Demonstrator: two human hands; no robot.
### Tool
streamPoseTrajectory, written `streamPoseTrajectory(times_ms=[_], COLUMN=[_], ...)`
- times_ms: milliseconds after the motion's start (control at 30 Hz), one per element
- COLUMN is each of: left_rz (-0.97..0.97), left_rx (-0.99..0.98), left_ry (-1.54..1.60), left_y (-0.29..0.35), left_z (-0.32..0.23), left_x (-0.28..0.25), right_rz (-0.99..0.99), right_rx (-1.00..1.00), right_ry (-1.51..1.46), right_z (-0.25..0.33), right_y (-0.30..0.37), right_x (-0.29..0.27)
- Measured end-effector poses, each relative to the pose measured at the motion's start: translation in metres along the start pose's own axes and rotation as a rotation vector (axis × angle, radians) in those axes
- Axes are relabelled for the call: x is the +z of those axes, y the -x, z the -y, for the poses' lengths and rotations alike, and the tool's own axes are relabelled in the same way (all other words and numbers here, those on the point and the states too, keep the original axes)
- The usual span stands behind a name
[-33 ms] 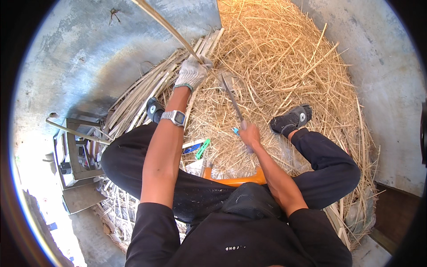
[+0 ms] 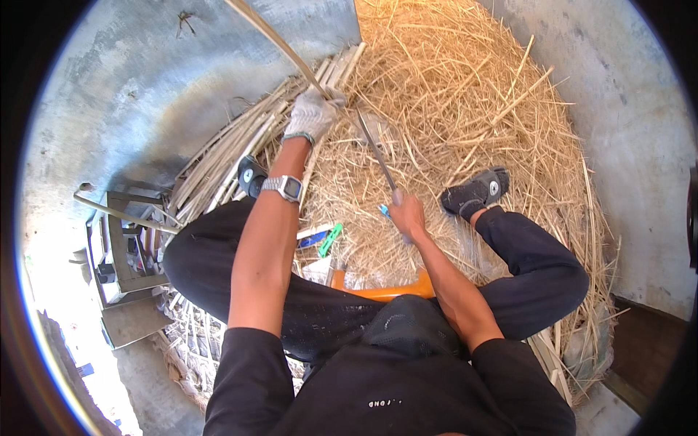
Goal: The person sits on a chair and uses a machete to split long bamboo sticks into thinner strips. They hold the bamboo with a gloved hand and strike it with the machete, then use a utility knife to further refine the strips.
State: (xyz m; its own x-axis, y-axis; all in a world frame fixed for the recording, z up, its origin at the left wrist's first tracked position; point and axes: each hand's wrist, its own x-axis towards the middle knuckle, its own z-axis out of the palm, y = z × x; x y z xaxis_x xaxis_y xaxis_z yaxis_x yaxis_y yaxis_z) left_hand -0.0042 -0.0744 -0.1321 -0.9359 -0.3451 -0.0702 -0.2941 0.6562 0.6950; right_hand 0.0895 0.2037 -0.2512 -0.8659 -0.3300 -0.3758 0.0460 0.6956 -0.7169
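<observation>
My left hand (image 2: 313, 118), in a pale knitted glove, is closed round a long bamboo strip (image 2: 270, 42) that slants up and away to the far left. My bare right hand (image 2: 408, 216) grips the handle of a long narrow knife (image 2: 376, 151). The blade points away from me and slightly left, its tip close to the gloved hand. Whether the edge touches the strip, I cannot tell. A small blue object (image 2: 384, 211) shows beside my right hand. Between my legs lie a green cutter (image 2: 330, 240) and a blue item (image 2: 313, 240).
Loose pale shavings (image 2: 451, 94) cover the floor ahead. A stack of long strips (image 2: 222, 160) lies along the left wall (image 2: 123, 94). An orange curved frame (image 2: 385, 293) sits before my lap. A wooden box (image 2: 134, 285) with small items stands at left. Another grey wall (image 2: 625, 123) rises at right.
My left hand and the strip have shifted very slightly. The knife's tip has moved a little up and left as the handle tilts in my right hand.
</observation>
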Motion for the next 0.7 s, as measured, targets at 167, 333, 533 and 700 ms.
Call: streamPoseTrajectory(times_ms=[167, 333, 533, 700], left_rz=[-0.016, -0.001, 0.075, 0.038], left_rx=[-0.219, -0.137, -0.273, -0.123], left_ry=[0.356, 0.426, 0.987, 0.311], left_y=[0.0, -0.004, -0.021, 0.003], left_z=[-0.022, -0.002, 0.033, -0.015], left_x=[0.001, 0.002, -0.003, 0.001], right_rz=[-0.168, -0.099, -0.064, -0.174], right_rx=[-0.007, 0.044, 0.025, 0.033], right_ry=[-0.316, -0.163, -0.079, -0.307], right_z=[0.032, -0.001, 0.013, 0.004], right_y=[0.004, -0.001, -0.001, -0.004], right_x=[-0.011, 0.018, -0.008, 0.006])
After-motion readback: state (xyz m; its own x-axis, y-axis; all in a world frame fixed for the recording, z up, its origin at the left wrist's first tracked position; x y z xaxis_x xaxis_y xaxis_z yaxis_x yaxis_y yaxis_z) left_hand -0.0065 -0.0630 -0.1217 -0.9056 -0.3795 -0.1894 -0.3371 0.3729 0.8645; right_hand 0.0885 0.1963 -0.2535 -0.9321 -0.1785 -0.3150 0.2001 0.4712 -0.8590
